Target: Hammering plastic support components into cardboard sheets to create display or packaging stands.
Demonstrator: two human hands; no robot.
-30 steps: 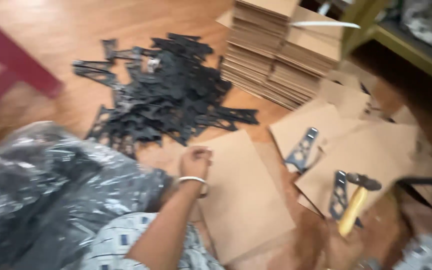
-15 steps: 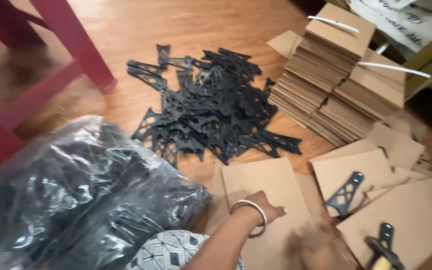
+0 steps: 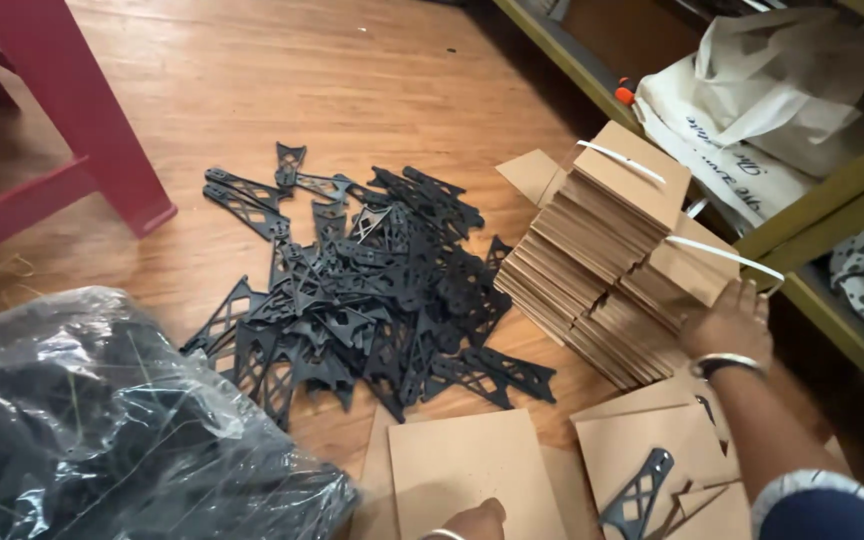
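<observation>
Right hand (image 3: 730, 322) now up on bound cardboard stack (image 3: 612, 270), fingers spread, off loose sheets; left hand (image 3: 472, 522) flat on floor sheet (image 3: 467, 465), grip unclear.

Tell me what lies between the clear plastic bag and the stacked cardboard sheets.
In the head view, a heap of black lattice brackets lies on the wood floor between the plastic bag and the cardboard stack.

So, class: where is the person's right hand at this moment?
In the head view, the right hand is at the right side, resting on the near end of the cardboard stack, right of the black parts pile.
</observation>
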